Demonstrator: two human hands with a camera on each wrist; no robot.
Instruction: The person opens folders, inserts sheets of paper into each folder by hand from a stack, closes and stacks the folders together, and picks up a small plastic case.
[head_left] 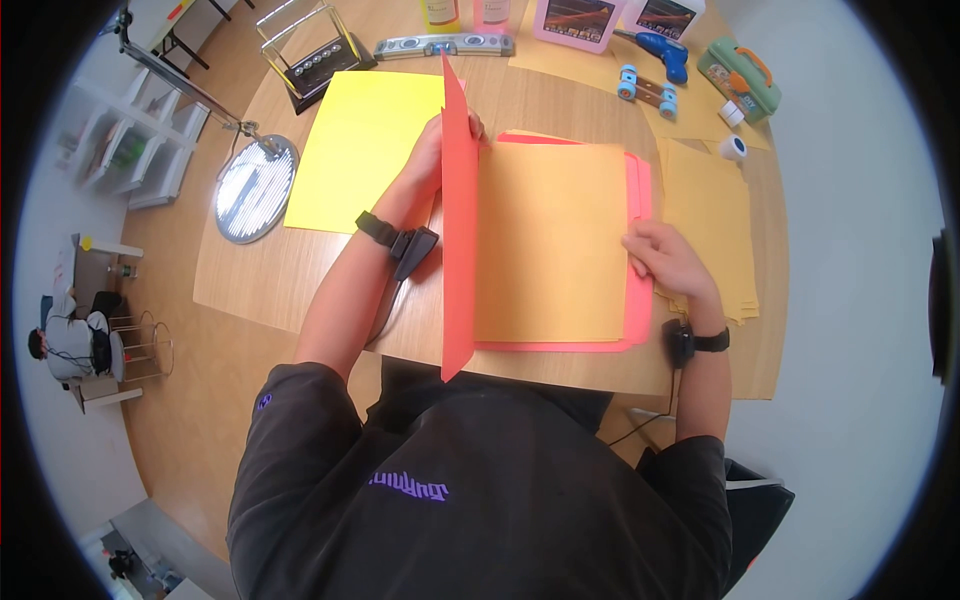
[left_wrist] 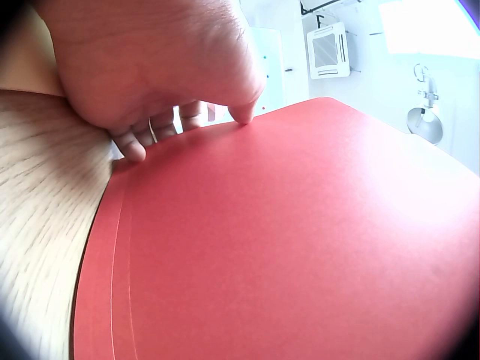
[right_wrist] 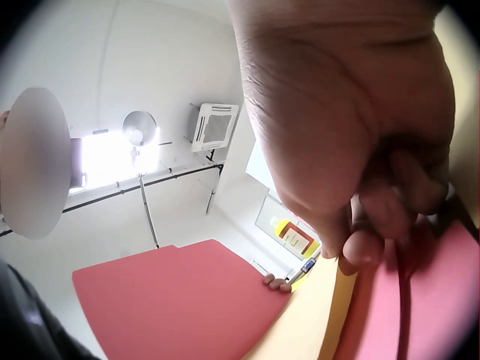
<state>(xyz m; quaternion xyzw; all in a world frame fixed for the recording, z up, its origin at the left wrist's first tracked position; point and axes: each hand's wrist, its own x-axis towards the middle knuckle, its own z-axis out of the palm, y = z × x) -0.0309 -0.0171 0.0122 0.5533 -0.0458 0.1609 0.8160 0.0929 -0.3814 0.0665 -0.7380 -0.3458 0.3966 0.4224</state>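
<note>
Red folder (head_left: 458,240), cover (left_wrist: 277,232) upright, plain tan sheet (head_left: 552,245) inside.

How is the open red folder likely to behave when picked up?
The red folder is probably fairly stiff: its raised flap looks nearly flat in the left hand. It looks light, given its thin edges. The tan sheet may slip out if tilted, as no clip shows on it.

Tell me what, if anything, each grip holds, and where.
The left grip holds the red folder's raised cover by its far edge. The right grip has the orange sheet's right edge; whether it also pinches the red card beneath is unclear.
</note>
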